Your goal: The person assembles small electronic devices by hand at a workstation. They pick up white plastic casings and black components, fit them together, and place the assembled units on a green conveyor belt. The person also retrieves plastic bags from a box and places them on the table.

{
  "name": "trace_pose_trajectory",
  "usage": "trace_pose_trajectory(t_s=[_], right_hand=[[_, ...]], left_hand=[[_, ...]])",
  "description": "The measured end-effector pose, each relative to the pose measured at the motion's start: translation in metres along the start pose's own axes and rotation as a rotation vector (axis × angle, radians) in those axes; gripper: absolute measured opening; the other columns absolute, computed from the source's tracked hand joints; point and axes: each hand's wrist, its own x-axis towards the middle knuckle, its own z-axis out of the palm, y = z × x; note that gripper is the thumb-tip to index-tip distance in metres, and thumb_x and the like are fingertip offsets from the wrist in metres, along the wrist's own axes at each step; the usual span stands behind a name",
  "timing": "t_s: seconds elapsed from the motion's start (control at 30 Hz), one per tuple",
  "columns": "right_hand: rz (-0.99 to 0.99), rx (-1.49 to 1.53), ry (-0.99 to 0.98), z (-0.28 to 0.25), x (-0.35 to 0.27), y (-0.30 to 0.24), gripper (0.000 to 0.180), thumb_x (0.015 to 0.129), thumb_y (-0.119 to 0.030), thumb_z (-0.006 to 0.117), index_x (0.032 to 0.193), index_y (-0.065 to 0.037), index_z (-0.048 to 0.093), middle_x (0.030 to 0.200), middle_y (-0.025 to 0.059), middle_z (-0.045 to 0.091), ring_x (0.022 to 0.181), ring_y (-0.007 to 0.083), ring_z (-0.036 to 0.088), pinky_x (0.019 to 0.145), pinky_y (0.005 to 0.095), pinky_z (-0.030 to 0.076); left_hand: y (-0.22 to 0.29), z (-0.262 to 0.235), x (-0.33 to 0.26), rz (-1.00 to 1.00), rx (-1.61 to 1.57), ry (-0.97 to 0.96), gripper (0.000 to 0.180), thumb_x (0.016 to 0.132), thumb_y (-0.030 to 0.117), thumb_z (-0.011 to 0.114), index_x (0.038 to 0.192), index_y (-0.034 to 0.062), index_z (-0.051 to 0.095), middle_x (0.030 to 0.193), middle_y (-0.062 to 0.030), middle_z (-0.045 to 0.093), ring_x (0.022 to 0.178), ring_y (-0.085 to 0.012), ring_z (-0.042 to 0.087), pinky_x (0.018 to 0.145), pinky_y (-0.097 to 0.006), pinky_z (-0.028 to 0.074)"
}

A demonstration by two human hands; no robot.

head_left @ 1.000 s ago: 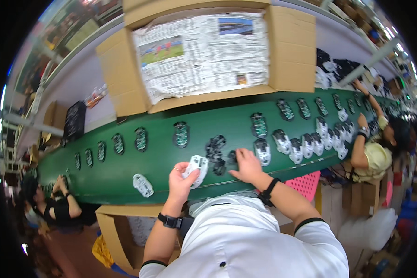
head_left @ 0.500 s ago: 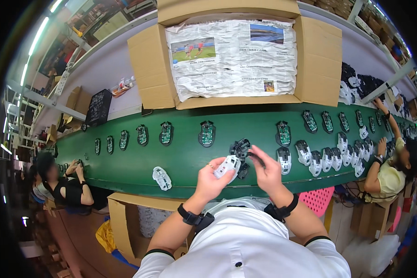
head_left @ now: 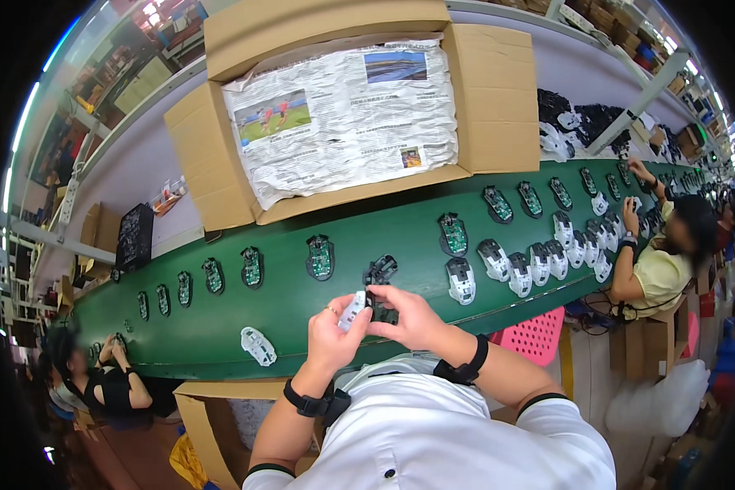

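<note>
Green conveyor belt (head_left: 318, 327) runs across the room from 8 o'clock up to 2 o'clock, w/ a row of dark circuit-board mouse bases (head_left: 320, 257) spaced along it and a bunch of white mouse shells (head_left: 518, 273) crowded toward 3 o'clock. Behind it, at 12 o'clock, sits a big open cardboard box (head_left: 498, 90) lined w/ newspaper (head_left: 343, 110).

Near edge of the belt, centre: the person's two hands meet over it. Left hand (head_left: 332, 333) is curled about half shut, fingers wrapped round a white mouse shell (head_left: 352, 310); its long axis runs roughly 1 to 7 o'clock, upper end tipped toward 1. Right hand (head_left: 407, 317) is closed loosely, fingertips pinching a small black part (head_left: 381, 311) that sits right against the shell. Which end of the shell is the front — can't tell, too small.

Another black part (head_left: 381, 269) lies on the belt just beyond the hands at 12 o'clock. One lone white shell (head_left: 258, 345) lies at 9 o'clock of the hands, near the belt edge, long axis approx 11 to 5.

Co-workers sit at 8 o'clock and 3 o'clock.
</note>
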Motion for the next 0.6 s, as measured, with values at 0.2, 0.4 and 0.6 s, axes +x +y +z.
trace_pose_trajectory(t_s=[0.2,0.4,0.6], right_hand=[[0.074,0.683,-0.099,0.008,-0.006,0.027,0.053,0.085,0.000,0.076,0.131,0.002,0.050,0.112,0.0067,0.062,0.105,0.0138,0.062,0.092,0.0332,0.054],[0.015,-0.052,0.183,-0.004,-0.009,-0.012,0.060,0.079,-0.018,0.084,0.129,0.000,0.055,0.102,0.0129,0.068,0.087,0.0150,0.067,0.078,0.0322,0.056],[0.007,0.654,0.110,0.001,-0.015,0.008,0.026,0.094,0.001,0.065,0.119,0.006,0.064,0.110,0.0108,0.071,0.096,0.0130,0.068,0.085,0.0276,0.055]], left_hand=[[0.028,-0.001,0.000,0.026,0.017,-0.089,0.045,0.079,0.029,0.083,0.108,-0.0032,0.070,0.082,-0.0154,0.074,0.072,-0.0177,0.072,0.068,-0.031,0.056],[0.015,0.004,0.023,0.107,0.044,-0.129,0.027,0.086,0.020,0.074,0.101,-0.0009,0.069,0.087,-0.0163,0.073,0.080,-0.0235,0.073,0.073,-0.035,0.056],[-0.014,0.002,0.021,-0.045,-0.439,-0.136,0.015,0.095,0.015,0.067,0.091,0.0006,0.066,0.083,-0.0032,0.068,0.076,-0.0095,0.061,0.068,-0.026,0.049]])
